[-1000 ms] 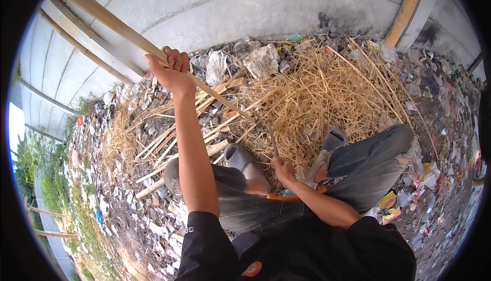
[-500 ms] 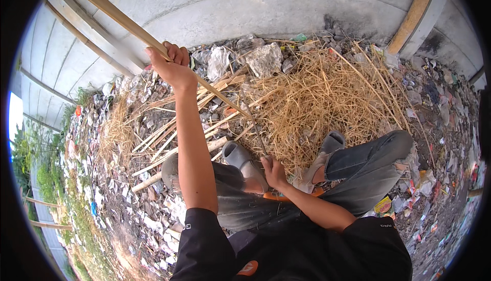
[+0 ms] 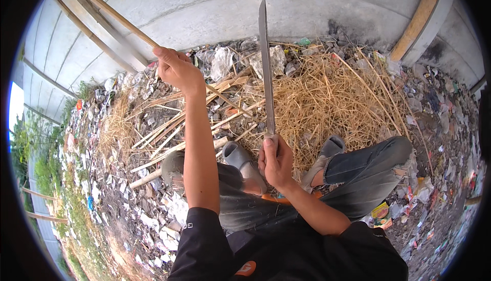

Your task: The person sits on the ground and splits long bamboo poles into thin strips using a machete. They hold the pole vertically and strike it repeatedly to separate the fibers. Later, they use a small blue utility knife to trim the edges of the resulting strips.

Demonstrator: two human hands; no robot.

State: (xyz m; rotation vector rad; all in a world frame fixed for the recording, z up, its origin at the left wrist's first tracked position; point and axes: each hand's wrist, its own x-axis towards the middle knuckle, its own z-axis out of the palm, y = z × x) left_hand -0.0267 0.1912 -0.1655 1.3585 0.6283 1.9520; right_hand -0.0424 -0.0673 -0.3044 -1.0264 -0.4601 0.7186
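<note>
My left hand [image 3: 179, 72] is closed around a long split bamboo strip [image 3: 120, 18], which slants from the wall at upper left down toward the ground in front of my feet. In my right hand [image 3: 277, 163] is the handle of a long machete [image 3: 266, 71]. Its narrow dark blade points up and away, apart from the strip. Beneath the strip, more bamboo strips [image 3: 166, 130] lie loosely across the ground. Fine tan shavings [image 3: 327, 102] are heaped beyond my right foot.
A grey concrete panel wall [image 3: 215, 17] stands just ahead, with a wooden post [image 3: 418, 17] on the right and bamboo poles [image 3: 87, 33] leaning at left. A pale rock [image 3: 271, 61] sits near its base. Litter surrounds my feet in grey clogs [image 3: 238, 157].
The machete has swung up from beside the strip's lower end and now points away from me. My right hand has risen slightly; my left hand still grips the strip, slightly lower.
</note>
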